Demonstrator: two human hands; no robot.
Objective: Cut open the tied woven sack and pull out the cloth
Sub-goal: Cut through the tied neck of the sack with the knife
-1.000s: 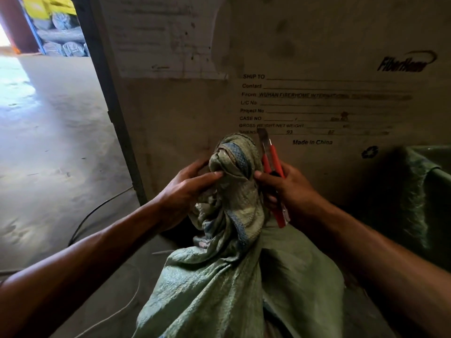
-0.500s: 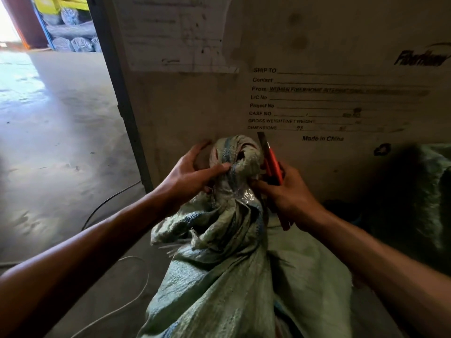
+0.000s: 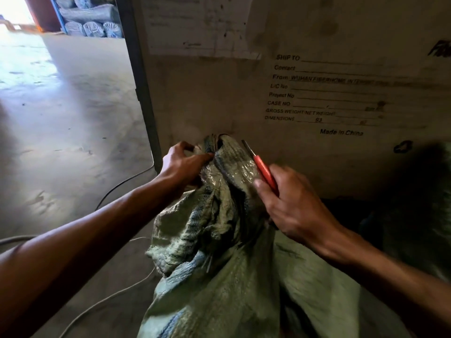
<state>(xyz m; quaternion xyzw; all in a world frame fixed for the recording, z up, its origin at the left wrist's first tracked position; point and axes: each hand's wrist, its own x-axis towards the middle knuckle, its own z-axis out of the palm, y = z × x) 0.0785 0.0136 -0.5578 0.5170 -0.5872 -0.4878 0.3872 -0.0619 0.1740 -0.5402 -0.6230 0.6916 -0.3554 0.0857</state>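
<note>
A green woven sack (image 3: pixel 234 284) stands in front of me, its neck bunched into a loosening knot (image 3: pixel 227 152) at the top. Clear plastic (image 3: pixel 241 172) shows inside the gathered neck. My left hand (image 3: pixel 181 164) pinches the sack fabric on the left side of the knot. My right hand (image 3: pixel 295 206) grips a red utility knife (image 3: pixel 264 170), blade pointing up and left, right beside the knot's right side. No cloth is visible; the sack's contents are hidden.
A large printed crate wall (image 3: pixel 317 93) rises directly behind the sack. Concrete floor (image 3: pixel 61 118) opens to the left, with cables (image 3: pixel 117 189) lying across it. Wrapped rolls (image 3: pixel 92 28) are stacked far back left. Another green sack (image 3: pixel 436 203) sits in shadow at the right.
The knot has loosened and spread, exposing clear plastic. My right hand with the knife has moved lower and out to the right of the knot. My left hand stays on the fabric.
</note>
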